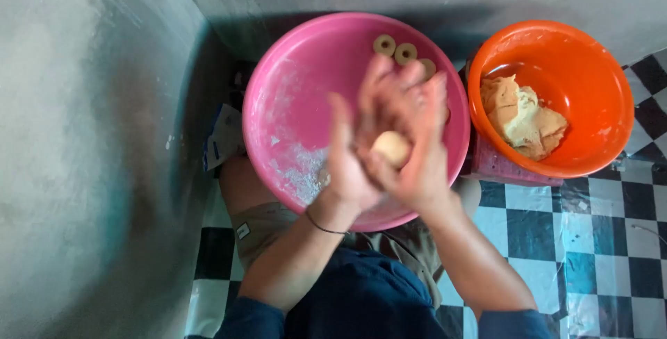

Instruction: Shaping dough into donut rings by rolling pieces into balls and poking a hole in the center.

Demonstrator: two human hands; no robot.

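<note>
**A dough ball pressed between two palms over the pink basin**

The left hand (347, 165) and the right hand (410, 137) meet in the middle of the view, both cupped around a small pale dough ball (392, 148); the ball sits between the palms, touching both, with only its round front showing between the fingers; the fingers are blurred, so their exact curl cannot be told, but neither hand is flat open and both press on the ball; a thin dark band circles the left wrist.

Under the hands lies a wide pink basin (292, 103), dusted with white flour on its lower left part; at its far rim three small ring-shaped dough pieces (404, 52) lie in a row, just beside one another, the third partly hidden behind the fingertips; the ball is held above the basin's right half, apart from these rings.

Just beside the pink basin, to the right, stands an orange basin (590, 75) holding a lump of tan dough (524, 117) against its left wall; it rests on a pink crate; the floor (597, 242) is black-and-white chequered tile; grey walls close in the left and far sides.
</note>
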